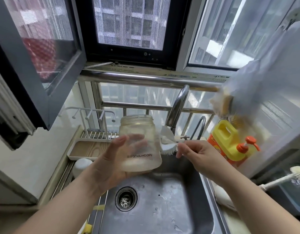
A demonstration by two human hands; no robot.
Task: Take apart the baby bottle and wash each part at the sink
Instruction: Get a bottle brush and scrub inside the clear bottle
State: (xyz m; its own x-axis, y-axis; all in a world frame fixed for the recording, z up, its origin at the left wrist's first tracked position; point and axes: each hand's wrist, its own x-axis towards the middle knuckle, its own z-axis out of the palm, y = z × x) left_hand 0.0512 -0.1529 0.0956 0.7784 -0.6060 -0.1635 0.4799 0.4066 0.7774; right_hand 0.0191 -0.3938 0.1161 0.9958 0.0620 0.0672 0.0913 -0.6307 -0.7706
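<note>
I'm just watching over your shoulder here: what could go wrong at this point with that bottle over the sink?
The left hand holds the clear bottle body above the steel sink; if it is wet it might slip and drop in. The right hand pinches something small and blurred near the faucet; if let go, it may land near the open drain.

Cloudy translucent plastic bottle [138, 142]; dull scuffed steel sink [162, 208]; glossy chrome faucet [177, 107].

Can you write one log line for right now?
left hand: holds clear plastic bottle body | right hand: pinches white brush | over steel sink
</note>
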